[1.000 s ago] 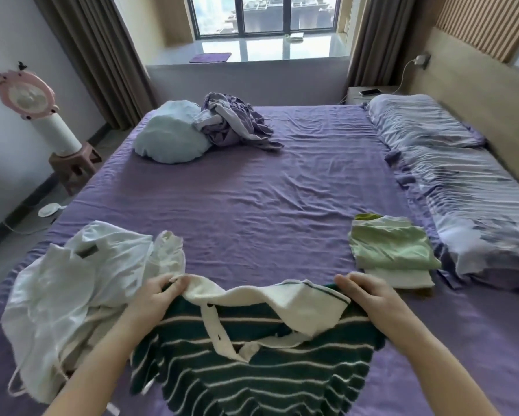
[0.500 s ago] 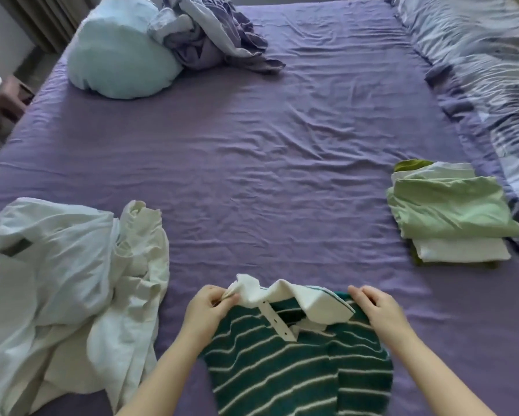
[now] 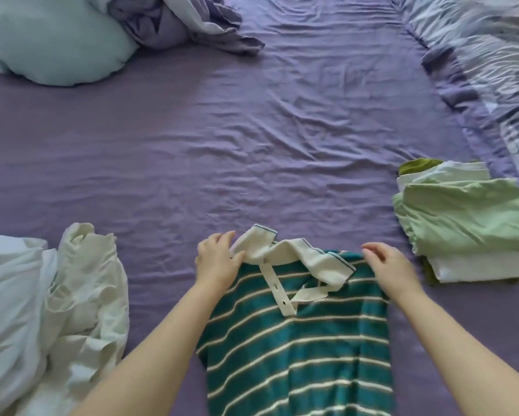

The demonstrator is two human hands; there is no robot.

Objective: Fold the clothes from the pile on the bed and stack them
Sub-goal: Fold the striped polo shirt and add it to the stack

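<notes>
A green polo shirt (image 3: 297, 349) with white stripes and a white collar lies flat on the purple bed sheet (image 3: 252, 139), collar pointing away from me. My left hand (image 3: 216, 261) pinches the left end of the collar between thumb and fingers. My right hand (image 3: 391, 265) rests on the shirt's right shoulder with its fingers loosely spread, slightly blurred. The unfolded pile of white clothes (image 3: 48, 313) is at the left. A folded stack (image 3: 465, 223), with a light green piece on top and white beneath, sits at the right.
A pale blue pillow (image 3: 51, 40) and a crumpled purple-grey blanket (image 3: 180, 22) lie at the far left of the bed. A patterned grey-blue duvet (image 3: 492, 64) runs along the right side. Bare sheet spreads across the middle.
The shirt went from held up to lying flat on the bed. My view tilted down and closer. My right hand loosened its grip on the shoulder.
</notes>
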